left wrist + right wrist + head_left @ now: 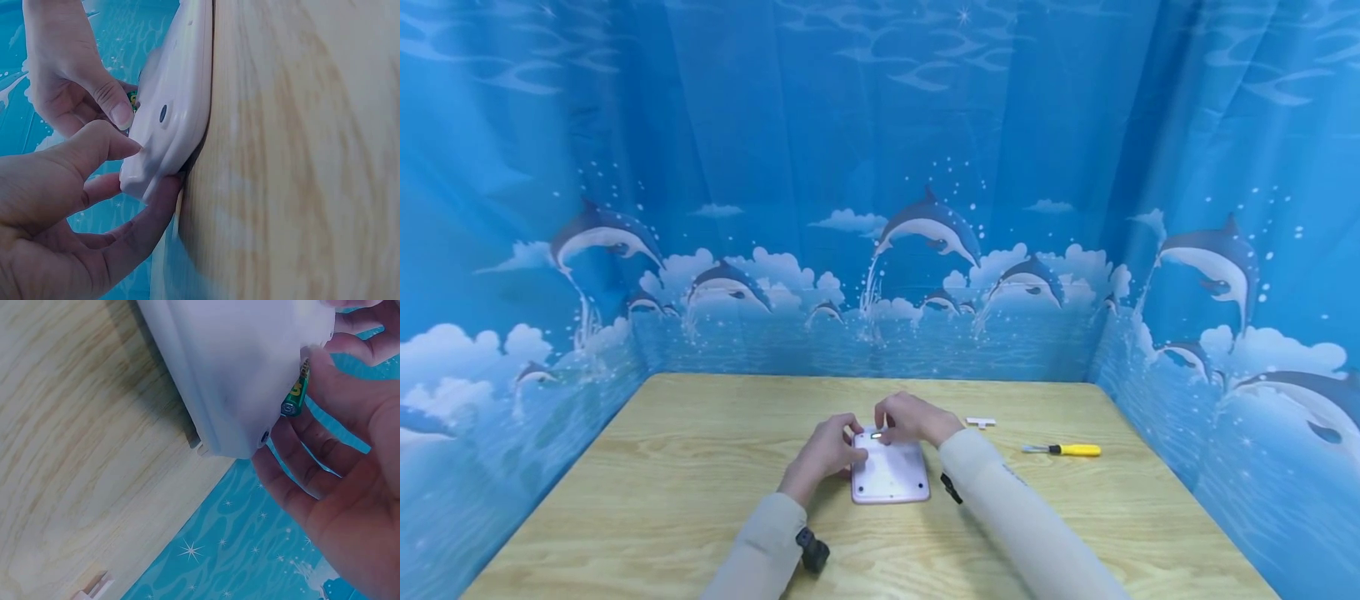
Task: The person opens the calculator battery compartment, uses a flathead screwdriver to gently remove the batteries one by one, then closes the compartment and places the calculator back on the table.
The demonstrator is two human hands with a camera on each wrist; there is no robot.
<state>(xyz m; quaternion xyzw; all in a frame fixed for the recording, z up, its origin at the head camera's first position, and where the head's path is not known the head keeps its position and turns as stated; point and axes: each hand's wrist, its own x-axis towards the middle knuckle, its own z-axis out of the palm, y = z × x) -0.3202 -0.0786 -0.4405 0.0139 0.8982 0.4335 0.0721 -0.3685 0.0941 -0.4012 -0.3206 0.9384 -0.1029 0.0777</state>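
A pale pink, flat, squarish device (891, 475) lies on the table with dark round spots near its corners. My left hand (829, 450) grips its left far corner, thumb on the upper face and fingers at the edge, as the left wrist view shows. A green battery (296, 394) sits tilted at an opening near the device's far edge. The thumb of my right hand (910, 418) is against the battery, and its other fingers curl down by the far edge. In the right wrist view the battery's flat end shows; its other end is partly hidden by the thumb.
A small white tabbed piece (981, 422) lies right of the device. Farther right is a screwdriver (1063, 450) with a yellow handle. The wooden table (700, 475) is bordered by blue dolphin-print curtains (865, 167) at the back and sides.
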